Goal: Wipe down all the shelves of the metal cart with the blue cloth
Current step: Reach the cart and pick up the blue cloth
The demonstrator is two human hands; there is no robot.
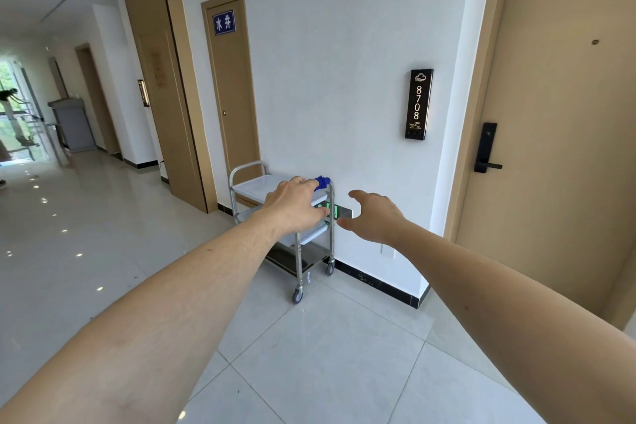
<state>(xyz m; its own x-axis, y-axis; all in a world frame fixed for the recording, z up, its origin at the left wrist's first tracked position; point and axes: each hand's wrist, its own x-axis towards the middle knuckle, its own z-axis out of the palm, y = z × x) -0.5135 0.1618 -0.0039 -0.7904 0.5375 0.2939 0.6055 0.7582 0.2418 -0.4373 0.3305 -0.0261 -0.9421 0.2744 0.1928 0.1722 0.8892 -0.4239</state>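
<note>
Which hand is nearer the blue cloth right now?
Left. The left hand appears in the picture just below and left of the blue cloth on the cart's near corner. The right hand is open, off to the cloth's right, clearly apart.

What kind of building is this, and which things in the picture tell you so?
Probably a hotel or serviced-apartment corridor. A lit room number plaque reading 8708 hangs beside a door with an electronic lock, more doors line the long tiled hallway, and a metal cart stands against the wall.
</note>
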